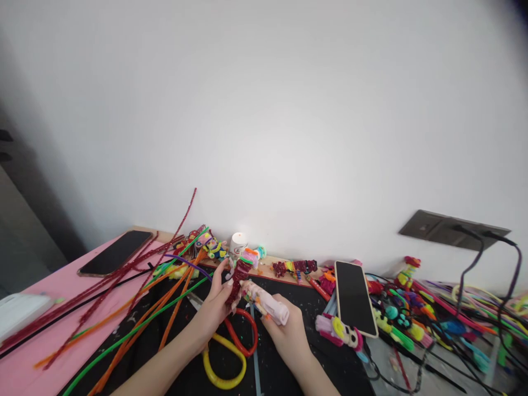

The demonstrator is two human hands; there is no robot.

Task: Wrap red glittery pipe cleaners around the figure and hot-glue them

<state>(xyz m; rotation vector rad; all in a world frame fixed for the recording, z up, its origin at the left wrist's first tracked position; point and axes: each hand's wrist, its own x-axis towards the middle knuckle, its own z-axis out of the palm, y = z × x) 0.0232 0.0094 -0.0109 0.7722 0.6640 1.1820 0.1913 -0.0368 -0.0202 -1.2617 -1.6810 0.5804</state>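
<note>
Hands: 2, left hand [215, 302] + right hand [291, 327]. Glue gun [270, 307], by the look of it: 1. Maroon chenille piece [235, 287] in hand: 1. Maroon-and-yellow chenille piece [295, 268] by wall: 1. Smartphones: 2, left phone [115, 253] + right phone [353, 300]. Paper cup [237, 248]: 1. Handle loops: 2, red loop [256, 330] + yellow loop [223, 383]; can't tell if same scissors. Loose stems: purple stem [190, 261] 1, green stems [97, 359] 2+, orange stems [144, 325] 2+, maroon stems [185, 215] 3+. Socket panel [429, 225]: 1, cords plugged in [518, 258]: 2. Right-hand pile too tangled to count.
</note>
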